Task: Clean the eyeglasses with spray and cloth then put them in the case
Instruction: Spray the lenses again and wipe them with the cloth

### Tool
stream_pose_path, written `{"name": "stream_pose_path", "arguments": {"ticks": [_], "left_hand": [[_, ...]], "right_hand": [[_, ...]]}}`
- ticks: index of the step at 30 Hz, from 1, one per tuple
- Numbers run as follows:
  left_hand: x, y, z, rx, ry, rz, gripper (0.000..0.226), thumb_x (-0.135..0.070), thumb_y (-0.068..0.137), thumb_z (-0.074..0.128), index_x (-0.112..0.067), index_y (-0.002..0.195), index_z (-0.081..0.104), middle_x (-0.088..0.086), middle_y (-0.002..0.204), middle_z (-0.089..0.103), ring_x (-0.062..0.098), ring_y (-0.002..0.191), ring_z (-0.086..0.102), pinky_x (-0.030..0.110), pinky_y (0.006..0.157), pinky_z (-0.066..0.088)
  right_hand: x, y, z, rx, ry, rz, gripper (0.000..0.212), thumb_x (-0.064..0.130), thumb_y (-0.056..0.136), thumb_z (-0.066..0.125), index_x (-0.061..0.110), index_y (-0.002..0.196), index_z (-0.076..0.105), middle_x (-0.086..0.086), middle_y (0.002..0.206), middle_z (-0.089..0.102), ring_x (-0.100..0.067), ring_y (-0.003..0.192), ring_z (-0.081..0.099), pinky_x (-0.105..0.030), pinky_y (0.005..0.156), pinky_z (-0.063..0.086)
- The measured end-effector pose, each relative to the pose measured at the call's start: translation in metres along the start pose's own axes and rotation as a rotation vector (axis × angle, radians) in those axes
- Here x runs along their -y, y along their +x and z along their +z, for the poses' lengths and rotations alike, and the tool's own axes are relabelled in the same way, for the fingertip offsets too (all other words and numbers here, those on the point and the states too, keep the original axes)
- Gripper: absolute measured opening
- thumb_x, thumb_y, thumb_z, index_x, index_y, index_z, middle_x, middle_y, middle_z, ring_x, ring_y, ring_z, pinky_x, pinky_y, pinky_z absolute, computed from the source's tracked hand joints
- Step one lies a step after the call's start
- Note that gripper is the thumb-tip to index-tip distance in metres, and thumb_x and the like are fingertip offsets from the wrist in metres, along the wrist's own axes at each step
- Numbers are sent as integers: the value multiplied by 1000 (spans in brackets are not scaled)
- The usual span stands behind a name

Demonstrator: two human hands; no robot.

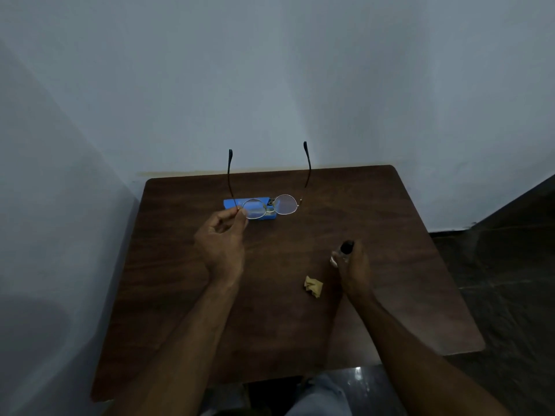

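Above wood-grain table (270, 331), round wire-rimmed eyeglasses (286, 204)

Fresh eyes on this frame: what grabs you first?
The eyeglasses, temples open, are held above the dark wooden table at mid-frame, pinched at one hinge by the left hand. Under them lies a bright blue case. To the right, the right hand grips a spray bottle near a crumpled tan cloth.

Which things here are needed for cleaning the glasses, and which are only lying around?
For the job: eyeglasses, spray bottle, yellow cloth, blue case.
Just there: table, wall, floor.
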State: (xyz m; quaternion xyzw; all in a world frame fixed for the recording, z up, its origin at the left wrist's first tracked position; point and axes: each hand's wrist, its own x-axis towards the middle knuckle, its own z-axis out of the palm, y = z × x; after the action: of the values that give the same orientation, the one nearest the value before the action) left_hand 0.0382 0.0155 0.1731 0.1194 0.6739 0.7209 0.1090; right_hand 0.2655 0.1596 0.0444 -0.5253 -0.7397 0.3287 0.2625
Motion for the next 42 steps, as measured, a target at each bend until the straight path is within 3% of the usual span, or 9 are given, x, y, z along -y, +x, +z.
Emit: {"name": "stream_pose_path", "arguments": {"ticks": [8,13,16,21,24,28,32,39,42], "left_hand": [[6,0,3,8,-26,-26,13,-4,87,83,-10,98,80,3,88,81,21,85,80,40,84,64],[6,-2,3,-4,-43,-55,15,-1,87,81,-1,103,79,6,91,80,17,85,80,40,85,66],[6,-2,4,4,-36,-65,15,-4,87,82,-6,102,79,2,90,80,16,85,79,42,85,66],[10,1,-3,32,-15,-64,15,-10,86,84,-9,100,81,3,91,82,23,88,80,50,87,65],[10,3,-6,44,-8,-56,12,-11,86,85,-13,98,81,2,89,82,23,86,80,52,85,65],[7,8,-10,44,2,-43,11,-13,86,85,-15,96,82,0,87,82,21,84,80,51,84,65],[0,9,-10,67,52,7,13,-11,86,84,-17,97,81,-5,88,81,11,83,79,44,83,66],[-13,-2,0,118,105,169,15,-12,84,86,-15,98,82,-6,90,80,7,85,77,31,82,64],[-16,-3,0,120,129,221,17,-10,84,86,-16,99,82,-9,90,79,4,85,77,29,81,64]], "right_hand": [[1,-8,-1,2,95,99,54,18,85,83,14,129,53,4,116,61,-13,101,61,-24,78,47],[-2,-61,15,-74,-90,405,57,34,87,78,11,131,50,-14,124,61,-34,110,63,-43,86,53],[6,-89,31,66,-181,216,26,35,98,63,17,115,53,-9,113,59,-32,103,62,-43,80,53],[13,-77,47,339,-458,-41,34,32,103,52,19,135,53,-10,138,51,-31,121,52,-41,91,52],[25,-71,48,435,-459,-110,19,19,100,54,18,117,61,-9,130,59,-29,108,61,-35,84,50],[78,-73,31,199,-86,-173,11,11,94,65,19,98,71,1,99,63,-14,87,63,-31,72,48],[182,-75,-8,-78,187,-411,22,4,92,73,15,111,78,6,103,61,-1,90,62,-13,72,47],[246,-20,-3,-32,-265,-520,9,12,88,64,10,91,72,-5,96,61,-24,79,61,-37,60,50],[255,-2,-5,4,-334,-433,5,9,87,69,9,92,69,-9,98,62,-25,79,61,-33,62,44]]}}
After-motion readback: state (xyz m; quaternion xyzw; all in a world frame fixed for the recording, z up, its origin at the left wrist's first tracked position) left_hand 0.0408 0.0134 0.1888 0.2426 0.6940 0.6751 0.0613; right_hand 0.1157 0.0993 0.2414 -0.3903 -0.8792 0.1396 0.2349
